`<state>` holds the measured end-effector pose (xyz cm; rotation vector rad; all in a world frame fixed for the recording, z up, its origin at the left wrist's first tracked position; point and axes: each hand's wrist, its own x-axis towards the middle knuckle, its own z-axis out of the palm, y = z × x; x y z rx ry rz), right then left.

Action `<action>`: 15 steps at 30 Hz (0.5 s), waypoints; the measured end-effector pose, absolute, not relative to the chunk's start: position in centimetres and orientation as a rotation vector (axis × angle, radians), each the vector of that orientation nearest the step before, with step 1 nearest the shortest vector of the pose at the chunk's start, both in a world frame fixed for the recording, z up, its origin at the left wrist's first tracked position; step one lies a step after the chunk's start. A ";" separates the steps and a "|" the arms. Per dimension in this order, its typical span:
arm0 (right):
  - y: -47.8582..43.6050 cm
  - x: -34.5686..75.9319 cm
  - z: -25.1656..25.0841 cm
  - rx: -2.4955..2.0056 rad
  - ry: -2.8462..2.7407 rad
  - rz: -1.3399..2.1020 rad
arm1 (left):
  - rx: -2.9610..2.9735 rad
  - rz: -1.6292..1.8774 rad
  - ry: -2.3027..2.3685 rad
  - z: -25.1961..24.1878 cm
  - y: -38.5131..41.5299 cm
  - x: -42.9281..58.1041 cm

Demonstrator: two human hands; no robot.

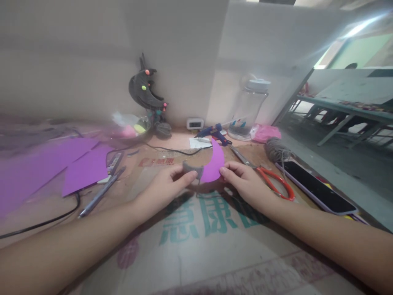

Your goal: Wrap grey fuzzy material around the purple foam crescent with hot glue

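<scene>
Dim; glare upper right; left side blurred.

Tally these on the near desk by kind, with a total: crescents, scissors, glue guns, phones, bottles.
Crescents: 2 (purple-and-grey crescent, dark crescent)
Scissors: 1
Glue gun: 1
Phone: 1
Bottle: 1
Total: 6

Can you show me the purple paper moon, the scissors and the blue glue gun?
Purple paper moon (216, 164): head view, middle of the crescent.
Scissors (261, 170): head view, orange handle near the blades.
Blue glue gun (214, 130): head view, its body.
</scene>
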<state>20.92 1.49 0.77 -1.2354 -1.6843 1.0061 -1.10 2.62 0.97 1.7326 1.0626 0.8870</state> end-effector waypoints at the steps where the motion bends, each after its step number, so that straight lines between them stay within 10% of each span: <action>1: 1.5 20.9 0.8 -1.241 -1.663 1.013 | 1.748 0.880 1.055 0.9 2.7 -1.1; 15: 1.4 20.8 1.1 -1.241 -1.726 0.904 | 1.794 0.828 1.069 0.6 2.6 -1.1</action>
